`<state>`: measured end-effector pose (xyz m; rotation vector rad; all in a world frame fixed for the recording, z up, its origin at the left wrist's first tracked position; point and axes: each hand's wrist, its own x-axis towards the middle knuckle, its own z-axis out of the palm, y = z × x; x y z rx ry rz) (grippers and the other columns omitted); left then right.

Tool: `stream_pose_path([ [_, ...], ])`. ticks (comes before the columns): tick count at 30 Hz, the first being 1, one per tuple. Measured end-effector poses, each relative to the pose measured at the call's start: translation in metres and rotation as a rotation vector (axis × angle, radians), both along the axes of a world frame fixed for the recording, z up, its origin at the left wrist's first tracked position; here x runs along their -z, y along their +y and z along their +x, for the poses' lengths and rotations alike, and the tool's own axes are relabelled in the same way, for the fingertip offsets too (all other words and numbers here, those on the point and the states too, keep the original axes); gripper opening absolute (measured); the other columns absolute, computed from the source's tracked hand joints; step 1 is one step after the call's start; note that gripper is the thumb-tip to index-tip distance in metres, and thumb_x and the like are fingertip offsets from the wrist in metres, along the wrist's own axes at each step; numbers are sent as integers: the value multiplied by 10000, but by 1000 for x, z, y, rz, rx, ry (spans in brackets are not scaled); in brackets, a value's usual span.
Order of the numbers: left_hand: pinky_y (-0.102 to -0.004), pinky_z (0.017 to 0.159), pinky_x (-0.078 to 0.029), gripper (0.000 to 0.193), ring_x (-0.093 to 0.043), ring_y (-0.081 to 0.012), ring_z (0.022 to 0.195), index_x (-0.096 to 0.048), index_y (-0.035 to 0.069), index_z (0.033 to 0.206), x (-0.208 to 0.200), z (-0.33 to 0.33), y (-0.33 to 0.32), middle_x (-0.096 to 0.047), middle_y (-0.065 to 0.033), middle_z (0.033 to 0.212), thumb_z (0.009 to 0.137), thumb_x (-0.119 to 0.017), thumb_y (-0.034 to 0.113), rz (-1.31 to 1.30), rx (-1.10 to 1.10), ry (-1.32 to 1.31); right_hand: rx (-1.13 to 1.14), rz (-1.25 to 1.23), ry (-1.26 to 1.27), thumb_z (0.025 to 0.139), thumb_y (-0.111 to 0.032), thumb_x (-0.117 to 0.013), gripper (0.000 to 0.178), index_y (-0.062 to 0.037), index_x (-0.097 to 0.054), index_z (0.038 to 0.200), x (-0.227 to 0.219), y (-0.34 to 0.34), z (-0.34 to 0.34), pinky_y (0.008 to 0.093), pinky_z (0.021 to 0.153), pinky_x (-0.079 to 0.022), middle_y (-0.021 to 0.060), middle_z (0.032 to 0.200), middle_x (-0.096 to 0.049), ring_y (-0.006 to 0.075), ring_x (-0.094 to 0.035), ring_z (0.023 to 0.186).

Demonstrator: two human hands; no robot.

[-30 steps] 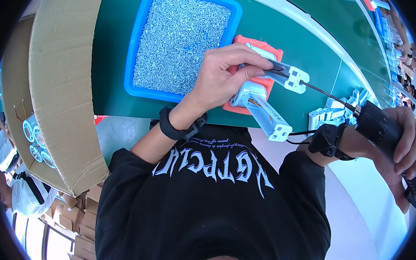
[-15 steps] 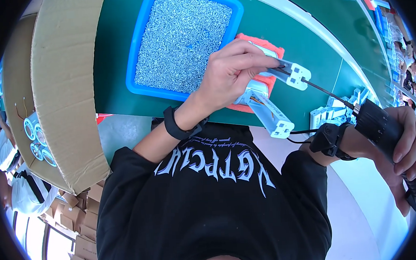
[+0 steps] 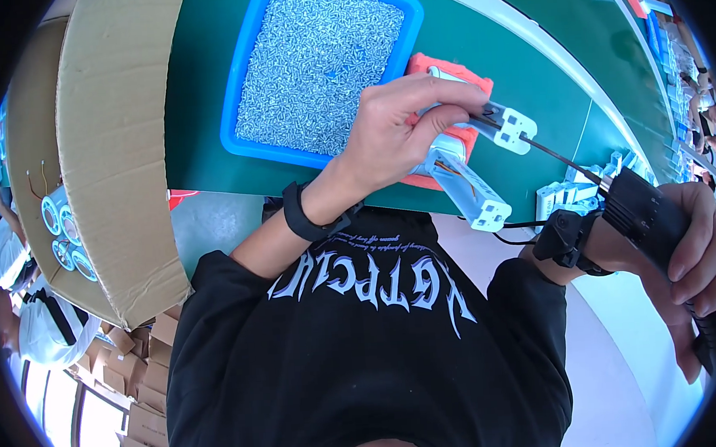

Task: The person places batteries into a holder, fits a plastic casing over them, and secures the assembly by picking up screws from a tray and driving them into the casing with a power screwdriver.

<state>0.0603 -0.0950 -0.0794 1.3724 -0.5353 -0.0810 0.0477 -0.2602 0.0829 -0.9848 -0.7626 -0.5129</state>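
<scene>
My left hand (image 3: 410, 128) pinches the white plastic bracket part (image 3: 512, 132), whose end face has several square holes. A black electric screwdriver (image 3: 643, 218) is gripped in my right hand (image 3: 696, 258). The screwdriver's long thin bit (image 3: 561, 159) points left and runs into the bracket's holed end. Just below my left hand, a second white housing (image 3: 468, 193) with thin coloured wires inside lies slanted off the orange-red cloth pad (image 3: 422, 62). Where the bit's tip ends is hidden by the part and my fingers.
A blue tray (image 3: 227, 125) full of small silvery screws stands on the green table (image 3: 198, 110). An open cardboard box (image 3: 120, 155) at left holds round white parts (image 3: 60, 227). White housings (image 3: 563, 196) are piled at right. Other people are at the edges.
The screwdriver has shifted slightly left and up with my right hand. My left hand stays on the bracket part, its grip slightly changed. The view has drifted a little.
</scene>
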Motion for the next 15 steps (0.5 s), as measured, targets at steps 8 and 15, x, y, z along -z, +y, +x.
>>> stream_pose_path([
  [8, -357, 786, -492, 149, -588, -263, 913, -692, 50, 905, -3, 20, 57, -641, -72, 927, 756, -693, 46, 617, -22, -335, -18, -39, -1, 887, -488, -595, 574, -135, -463, 1321, 2, 11, 1, 333, 486, -549, 25, 777, -510, 148, -551, 542],
  [15, -357, 758, -467, 86, -511, -253, 880, -661, 49, 799, 5, 16, 69, -556, -49, 892, 726, -703, 64, 952, 186, -320, -55, -57, -4, 886, -490, -597, 578, -139, -459, 1324, 0, 10, 0, 338, 487, -548, 29, 784, -511, 153, -552, 545],
])
